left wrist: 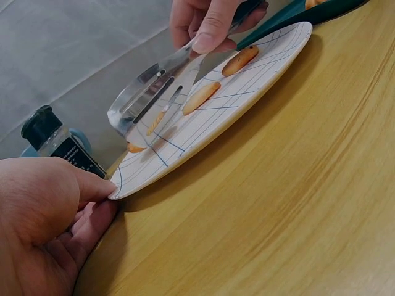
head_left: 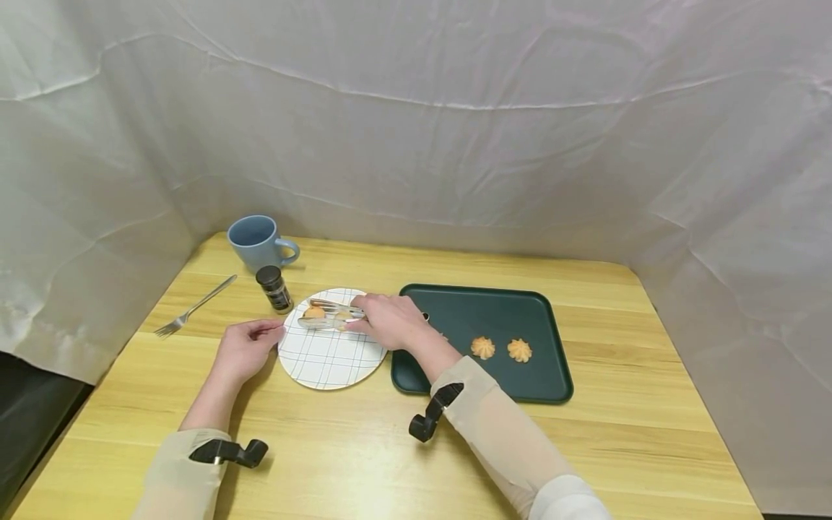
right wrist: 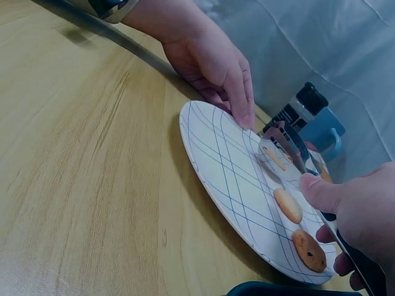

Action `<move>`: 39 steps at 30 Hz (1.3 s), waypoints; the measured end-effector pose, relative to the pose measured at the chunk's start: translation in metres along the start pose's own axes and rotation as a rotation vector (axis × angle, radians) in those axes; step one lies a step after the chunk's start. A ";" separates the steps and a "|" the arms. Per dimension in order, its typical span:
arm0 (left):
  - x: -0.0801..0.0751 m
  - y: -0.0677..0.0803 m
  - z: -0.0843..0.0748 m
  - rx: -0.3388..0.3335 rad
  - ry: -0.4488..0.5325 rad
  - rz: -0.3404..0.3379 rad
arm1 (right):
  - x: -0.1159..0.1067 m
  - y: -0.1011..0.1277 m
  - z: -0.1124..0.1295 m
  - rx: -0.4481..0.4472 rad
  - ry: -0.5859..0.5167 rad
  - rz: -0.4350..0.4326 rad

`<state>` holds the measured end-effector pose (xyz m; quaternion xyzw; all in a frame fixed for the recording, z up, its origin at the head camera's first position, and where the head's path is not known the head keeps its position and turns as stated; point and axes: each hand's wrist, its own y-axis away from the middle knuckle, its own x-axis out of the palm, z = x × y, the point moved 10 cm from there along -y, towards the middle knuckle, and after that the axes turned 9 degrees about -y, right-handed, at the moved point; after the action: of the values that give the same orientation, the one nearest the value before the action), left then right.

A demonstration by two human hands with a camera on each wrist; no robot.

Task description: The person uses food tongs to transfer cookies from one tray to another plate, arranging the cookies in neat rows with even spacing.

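Note:
My left hand (head_left: 243, 350) pinches the left rim of a round white plate (head_left: 328, 361) with blue grid lines, thumb on top and fingers beneath. Metal tongs (left wrist: 148, 95) are in my right hand (head_left: 396, 319), which grips them over the far part of the plate. Their slotted ends lie around a piped cookie (head_left: 314, 313) at the plate's far left and partly hide it. Closer to my right hand, a pale oval cookie (right wrist: 288, 206) and a browner cookie with dark spots (right wrist: 309, 251) lie on the plate.
To the plate's right lies a dark green tray (head_left: 455, 303) bearing star-shaped piped cookies (head_left: 519, 351), partly covered by my right arm. A black-capped jar (head_left: 275, 290) stands just behind the plate's left edge. Beyond it are a blue mug (head_left: 255, 243) and a fork (head_left: 195, 307).

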<state>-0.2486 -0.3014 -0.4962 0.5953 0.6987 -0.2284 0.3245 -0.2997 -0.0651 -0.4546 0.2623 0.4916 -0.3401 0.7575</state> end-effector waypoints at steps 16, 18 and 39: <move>0.000 0.000 0.005 -0.018 0.002 0.011 | 0.000 0.004 0.000 -0.006 -0.006 -0.014; 0.000 -0.001 0.005 -0.020 0.001 0.012 | -0.003 0.007 -0.001 -0.008 -0.014 -0.021; -0.006 0.001 0.010 -0.014 -0.022 0.008 | -0.038 0.060 -0.019 -0.033 -0.070 -0.099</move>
<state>-0.2457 -0.3123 -0.4988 0.5933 0.6941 -0.2289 0.3373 -0.2745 -0.0038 -0.4232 0.2132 0.4829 -0.3778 0.7607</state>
